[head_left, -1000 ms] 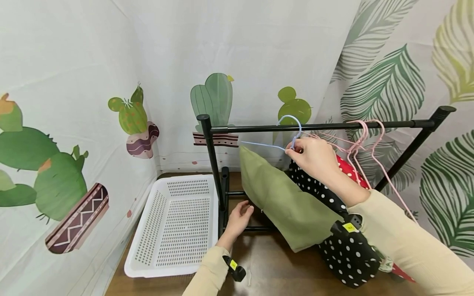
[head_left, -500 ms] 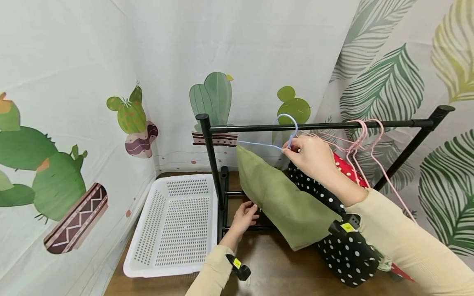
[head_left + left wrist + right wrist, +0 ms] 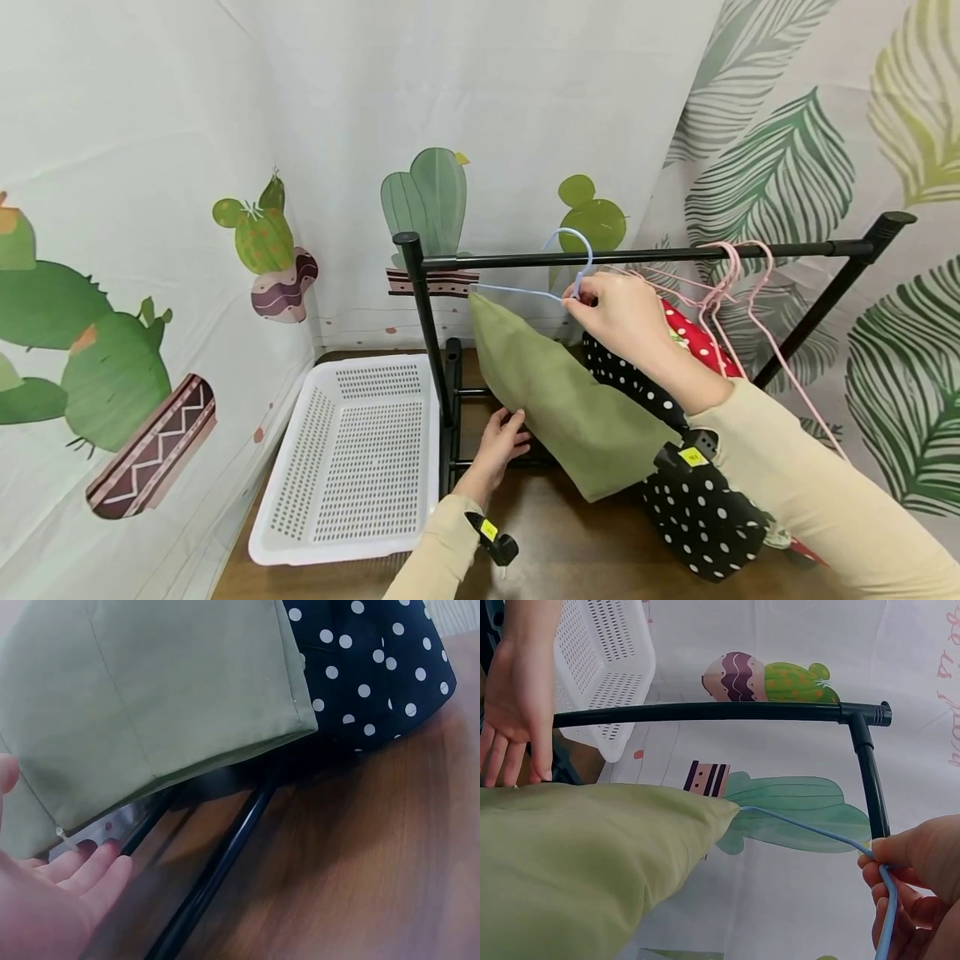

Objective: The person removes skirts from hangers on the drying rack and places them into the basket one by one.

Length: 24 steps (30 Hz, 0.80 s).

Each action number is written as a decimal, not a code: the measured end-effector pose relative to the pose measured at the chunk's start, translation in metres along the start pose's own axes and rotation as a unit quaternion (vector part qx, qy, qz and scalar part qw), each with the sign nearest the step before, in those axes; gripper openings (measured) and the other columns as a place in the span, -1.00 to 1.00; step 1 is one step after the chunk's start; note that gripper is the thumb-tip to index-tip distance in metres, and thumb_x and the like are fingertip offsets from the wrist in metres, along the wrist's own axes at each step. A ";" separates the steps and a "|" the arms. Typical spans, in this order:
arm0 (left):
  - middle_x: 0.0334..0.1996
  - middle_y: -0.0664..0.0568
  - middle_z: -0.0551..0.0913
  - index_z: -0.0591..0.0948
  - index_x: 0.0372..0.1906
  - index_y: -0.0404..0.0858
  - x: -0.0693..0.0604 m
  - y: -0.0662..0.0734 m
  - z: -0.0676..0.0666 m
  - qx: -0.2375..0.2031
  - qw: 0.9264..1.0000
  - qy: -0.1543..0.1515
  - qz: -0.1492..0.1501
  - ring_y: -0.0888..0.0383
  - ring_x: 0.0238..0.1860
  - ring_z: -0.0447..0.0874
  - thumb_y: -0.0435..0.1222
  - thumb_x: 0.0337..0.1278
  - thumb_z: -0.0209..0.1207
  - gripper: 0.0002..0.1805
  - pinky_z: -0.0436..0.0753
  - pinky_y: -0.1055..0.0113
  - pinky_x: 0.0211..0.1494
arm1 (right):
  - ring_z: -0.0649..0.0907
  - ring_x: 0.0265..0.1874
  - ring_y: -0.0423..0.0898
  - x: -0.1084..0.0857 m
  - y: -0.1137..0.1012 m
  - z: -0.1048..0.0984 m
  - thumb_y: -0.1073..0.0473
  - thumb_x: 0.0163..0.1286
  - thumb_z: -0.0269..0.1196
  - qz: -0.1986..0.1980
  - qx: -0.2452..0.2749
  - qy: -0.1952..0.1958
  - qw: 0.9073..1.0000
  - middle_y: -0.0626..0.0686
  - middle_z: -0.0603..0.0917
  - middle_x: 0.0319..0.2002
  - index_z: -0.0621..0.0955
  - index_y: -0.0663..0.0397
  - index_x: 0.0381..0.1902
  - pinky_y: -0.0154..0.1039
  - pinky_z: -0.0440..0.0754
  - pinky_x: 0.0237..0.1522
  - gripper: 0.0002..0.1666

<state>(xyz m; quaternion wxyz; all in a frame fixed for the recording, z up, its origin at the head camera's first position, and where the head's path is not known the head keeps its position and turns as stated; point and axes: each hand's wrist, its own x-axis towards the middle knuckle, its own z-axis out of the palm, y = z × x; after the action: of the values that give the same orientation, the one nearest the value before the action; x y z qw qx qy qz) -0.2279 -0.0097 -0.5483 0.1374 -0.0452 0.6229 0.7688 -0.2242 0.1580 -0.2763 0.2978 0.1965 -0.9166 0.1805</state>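
Note:
A blue hanger has its hook over the black top bar; in the right wrist view its blue wire runs into a corner of the green cloth. My right hand pinches the hanger at the neck, just under the hook. The green cloth hangs from it, slanting down to the right. My left hand is at the cloth's lower left edge, fingers relaxed; in the left wrist view the hand has its fingers beside the hem, near a small pale thread.
A black rack stands on the wooden table. Pink hangers hang at its right, with black polka-dot cloth and red dotted cloth beyond the green one. A white basket sits left of the rack.
My right hand and the blue hanger have moved a little left along the bar, the green cloth with them. My left hand has moved right and up to the cloth's edge.

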 end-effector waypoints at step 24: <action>-0.03 -0.23 0.52 0.26 0.19 -0.42 -0.005 0.014 -0.006 -0.047 0.998 0.031 0.027 0.08 -0.16 0.60 -0.17 0.13 0.17 -0.38 0.55 0.14 -0.01 | 0.40 -0.73 -0.10 0.005 0.011 0.004 0.08 0.16 0.28 0.060 -0.010 -0.025 0.998 -0.07 0.66 -0.51 0.68 -0.11 -0.56 -0.27 0.20 -0.74 -0.86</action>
<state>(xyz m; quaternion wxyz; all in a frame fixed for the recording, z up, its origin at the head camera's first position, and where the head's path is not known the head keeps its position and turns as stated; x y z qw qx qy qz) -0.2274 -0.0191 -0.5354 0.0955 -0.0586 0.5913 0.7986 -0.2348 0.1640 -0.2782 0.2650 0.1430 -0.9357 0.1836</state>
